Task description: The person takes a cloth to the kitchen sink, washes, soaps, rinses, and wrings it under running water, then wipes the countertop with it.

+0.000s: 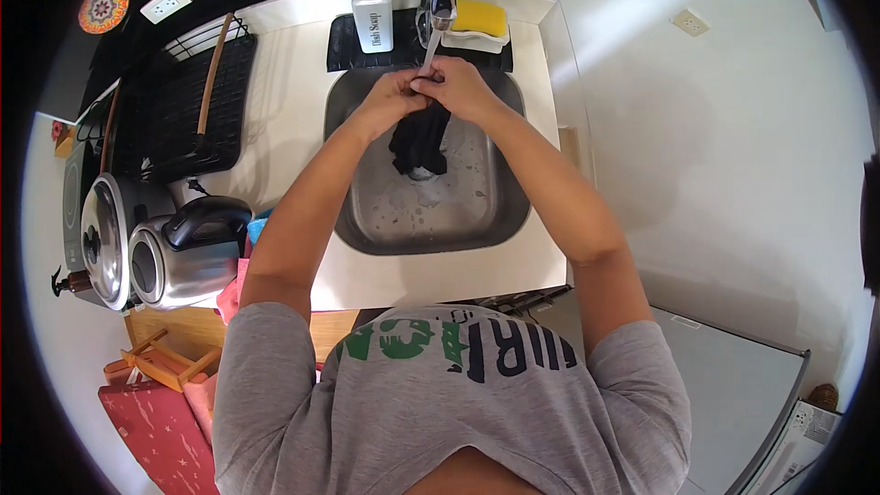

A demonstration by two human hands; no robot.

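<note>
A black cloth hangs from both my hands over the stainless steel sink, its lower end close to the drain. My left hand grips the top of the cloth from the left, fingers closed. Pinched on the same upper edge is my right hand, which touches the left one. Water runs from the faucet onto the spot where my fingers meet. Exactly how the fingertips fold the cloth is hidden. Droplets and wet patches mark the sink floor.
Behind the sink stand a dish soap bottle and a yellow sponge in a white holder. To the left are a black dish rack, an electric kettle and a pot with a glass lid. A white wall bounds the right side.
</note>
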